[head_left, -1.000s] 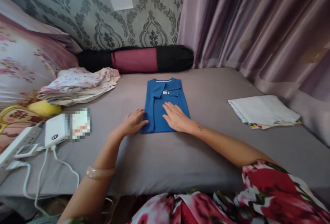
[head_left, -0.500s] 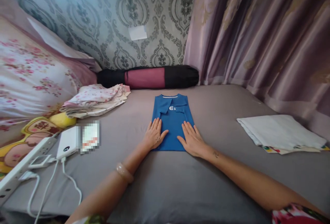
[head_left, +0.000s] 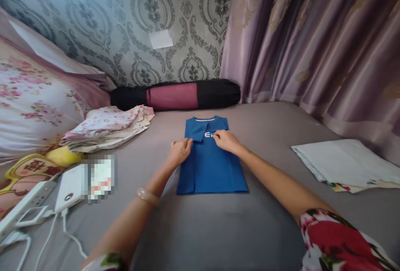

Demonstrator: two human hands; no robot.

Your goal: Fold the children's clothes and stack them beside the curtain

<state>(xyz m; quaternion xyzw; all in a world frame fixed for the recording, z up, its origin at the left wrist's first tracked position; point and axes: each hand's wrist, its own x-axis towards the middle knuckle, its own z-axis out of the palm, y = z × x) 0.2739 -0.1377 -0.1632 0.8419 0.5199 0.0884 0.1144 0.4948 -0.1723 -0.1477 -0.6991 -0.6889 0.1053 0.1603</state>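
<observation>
Your floral sleeves (head_left: 334, 237) were red, white and green, the shirt (head_left: 211, 169) blue with white lettering (head_left: 207, 135), the sheet (head_left: 262, 225) plain grey, the curtains (head_left: 278, 38) gold-patterned mauve

A home bedroom: a sheeted bed (head_left: 265, 133), floral bedding (head_left: 37, 104) at its left, curtain (head_left: 287, 38) right, patterned wallpaper (head_left: 184, 8) behind.

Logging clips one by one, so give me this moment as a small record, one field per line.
Garment: blue shirt, flat on grey sheet, sides folded in
Left hand: fingertips at folded sleeve, grip unclear
Right hand: fingertips on shirt beside white lettering, grip unclear
Left: floral cloth, power strip
Right: folded pale cloth
Back: black-and-pink bag
</observation>
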